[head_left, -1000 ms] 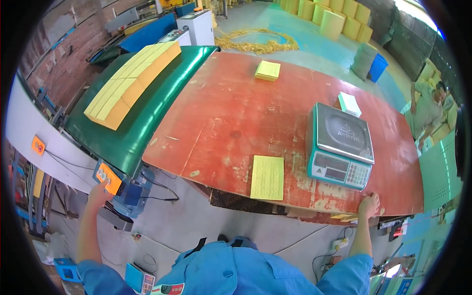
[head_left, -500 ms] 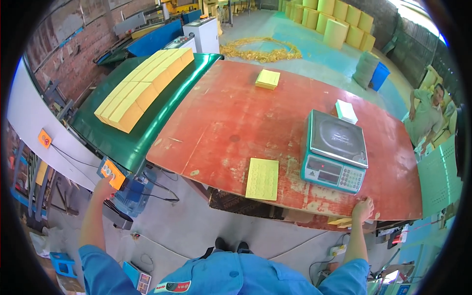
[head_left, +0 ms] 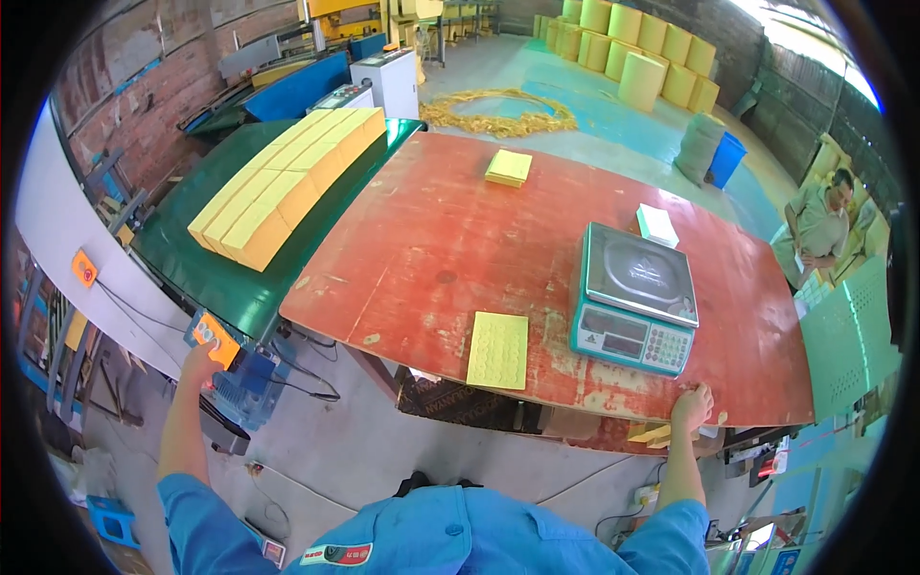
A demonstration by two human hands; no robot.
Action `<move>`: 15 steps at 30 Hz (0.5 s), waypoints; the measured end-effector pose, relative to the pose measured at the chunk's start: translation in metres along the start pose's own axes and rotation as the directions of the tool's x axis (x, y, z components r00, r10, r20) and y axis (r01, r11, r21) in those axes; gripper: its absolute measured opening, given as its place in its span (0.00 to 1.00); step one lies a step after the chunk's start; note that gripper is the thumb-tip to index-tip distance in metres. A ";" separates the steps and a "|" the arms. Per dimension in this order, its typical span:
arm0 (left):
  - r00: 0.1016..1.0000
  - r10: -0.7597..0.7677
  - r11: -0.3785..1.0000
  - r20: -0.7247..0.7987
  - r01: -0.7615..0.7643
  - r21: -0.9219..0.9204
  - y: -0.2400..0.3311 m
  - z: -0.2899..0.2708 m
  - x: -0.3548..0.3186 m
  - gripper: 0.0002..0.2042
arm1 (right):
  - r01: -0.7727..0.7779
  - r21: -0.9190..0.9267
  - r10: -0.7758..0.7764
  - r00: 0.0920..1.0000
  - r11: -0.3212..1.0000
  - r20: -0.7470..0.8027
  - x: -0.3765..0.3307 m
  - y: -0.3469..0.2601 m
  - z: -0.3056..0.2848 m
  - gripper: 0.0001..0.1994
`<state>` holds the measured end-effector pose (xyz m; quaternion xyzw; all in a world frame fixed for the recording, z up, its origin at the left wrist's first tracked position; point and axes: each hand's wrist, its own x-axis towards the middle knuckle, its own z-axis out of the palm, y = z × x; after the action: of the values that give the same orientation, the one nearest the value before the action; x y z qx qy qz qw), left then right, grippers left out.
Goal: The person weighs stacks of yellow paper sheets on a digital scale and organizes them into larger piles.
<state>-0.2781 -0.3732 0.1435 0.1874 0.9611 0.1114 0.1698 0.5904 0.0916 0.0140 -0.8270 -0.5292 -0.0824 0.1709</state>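
My left hand [head_left: 202, 364] is at the lower end of an orange push-button control box [head_left: 215, 338] beside the green conveyor belt. Its fingers are bent against the box. My right hand [head_left: 692, 408] rests on the near edge of the red table [head_left: 412, 249], fingers on the tabletop, holding nothing. Just beyond it stands a teal electronic scale [head_left: 632, 331] with a bare steel pan. To the scale's left lies a yellow embossed sheet [head_left: 498, 351]. On the green belt [head_left: 177, 225], a long row of yellow blocks [head_left: 287, 187] sits close to the table.
A small yellow stack [head_left: 509, 168] and a white stack [head_left: 657, 225] lie farther back on the table. Yellow rolls [head_left: 638, 80] and a ring of yellow scraps [head_left: 498, 112] are on the floor beyond. A co-worker [head_left: 822, 225] sits at the right. Cables hang below the belt.
The yellow blocks have moved right, closer to the table edge. My view has shifted slightly. Both hands stay in place. The co-worker's arms have come down and together in front.
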 end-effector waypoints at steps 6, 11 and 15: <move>0.998 0.058 0.998 -0.041 -0.057 0.007 -0.014 0.005 0.013 0.33 | -0.003 -0.017 0.003 0.999 1.000 -0.035 0.001 0.004 0.011 0.18; 0.998 0.056 0.998 -0.035 -0.056 0.012 -0.010 0.003 0.012 0.31 | 0.032 0.000 -0.032 0.992 0.999 -0.124 0.003 0.008 0.016 0.14; 0.994 0.100 0.992 -0.048 -0.096 0.079 -0.010 0.000 0.012 0.28 | 0.021 0.010 -0.020 0.994 1.000 -0.105 0.003 0.004 0.015 0.14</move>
<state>-0.2919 -0.3773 0.1371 0.2380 0.9583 0.0874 0.1316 0.5948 0.0986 0.0000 -0.8152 -0.5282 -0.1247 0.2023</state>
